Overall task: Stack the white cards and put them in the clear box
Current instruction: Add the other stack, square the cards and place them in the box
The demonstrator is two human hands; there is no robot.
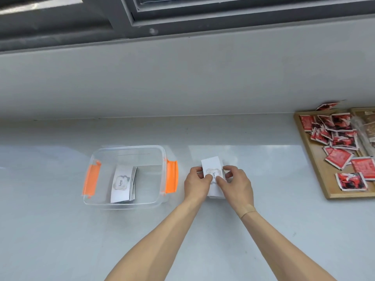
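Note:
A small stack of white cards printed with "love." lies on the pale counter right of centre. My left hand grips its left edge and my right hand grips its right edge, thumbs pressed on the top card. To the left stands the clear box with orange latches on both sides, its lid off. Inside it another stack of white cards rests fanned slightly on the box floor.
A wooden tray at the far right holds several red sachets and some brown packets. A grey wall and window frame rise behind the counter. Bare counter lies in front of the box and between my forearms.

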